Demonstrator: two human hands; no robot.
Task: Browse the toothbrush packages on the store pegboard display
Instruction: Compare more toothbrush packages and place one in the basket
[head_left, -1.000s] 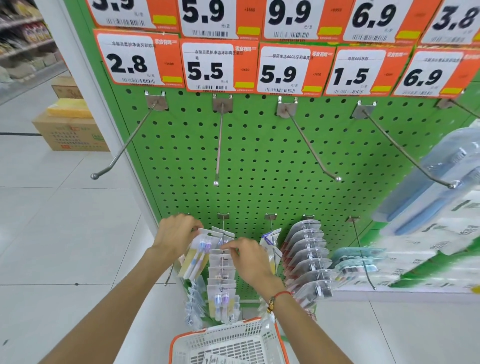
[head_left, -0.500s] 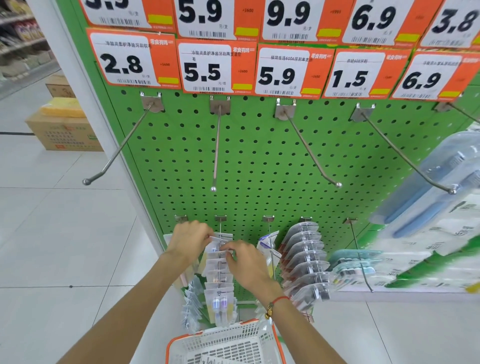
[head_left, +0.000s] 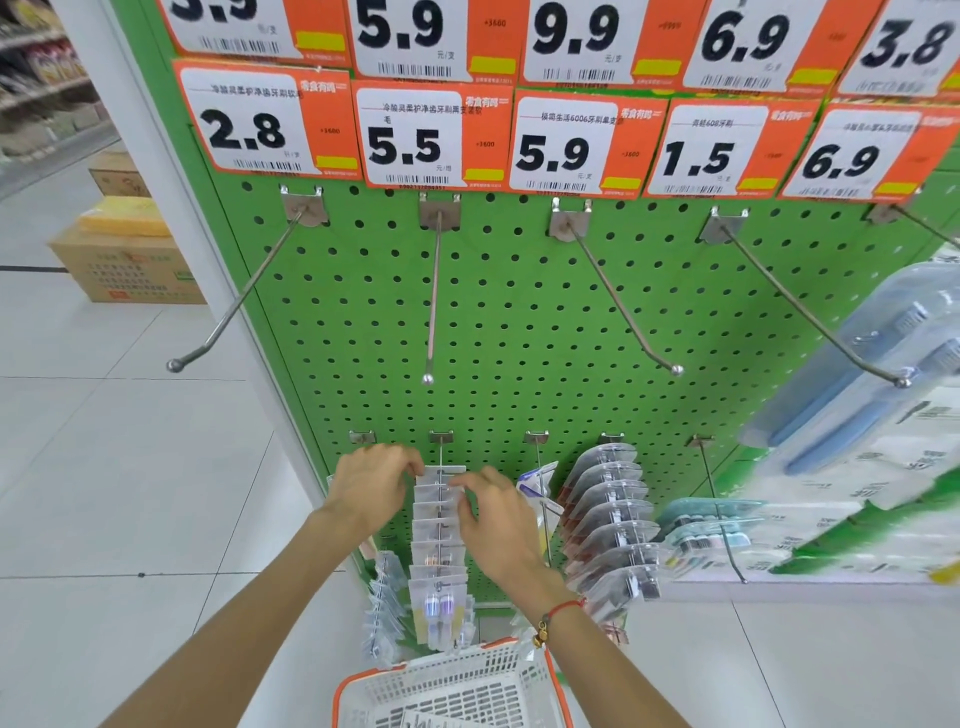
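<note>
**Down Low at the Green Board**

Far off to the left of the green pegboard (head_left: 519, 322) sat a brown cardboard box (head_left: 130, 270) on the white floor, with something yellow on top of it. Orange price tags (head_left: 431, 135) ran along the top of the pegboard. Under them, long bare metal hooks (head_left: 434, 296) stuck out.

Low on the pegboard, the left hand (head_left: 371, 486) reached in with its fingers bent. Its fingertips touched the top left edge of the back pack in a row of toothbrush packages (head_left: 439, 540). That row hung on one low hook, near the bottom middle of the pegboard. The right hand (head_left: 496, 512) was just beside it, fingers curled, pinching the top right edge of the same pack. A red string bracelet (head_left: 563, 608) went round the right wrist.

Right of that row, more clear packs (head_left: 608, 519) hung in a stack on another hook. Further right hung teal packs (head_left: 711, 525). Big blue packs (head_left: 883, 364) hung at the right side of the pegboard, blurry and close.

Below the pegboard, near the arms, was a white basket (head_left: 452, 691) with an orange rim.
</note>
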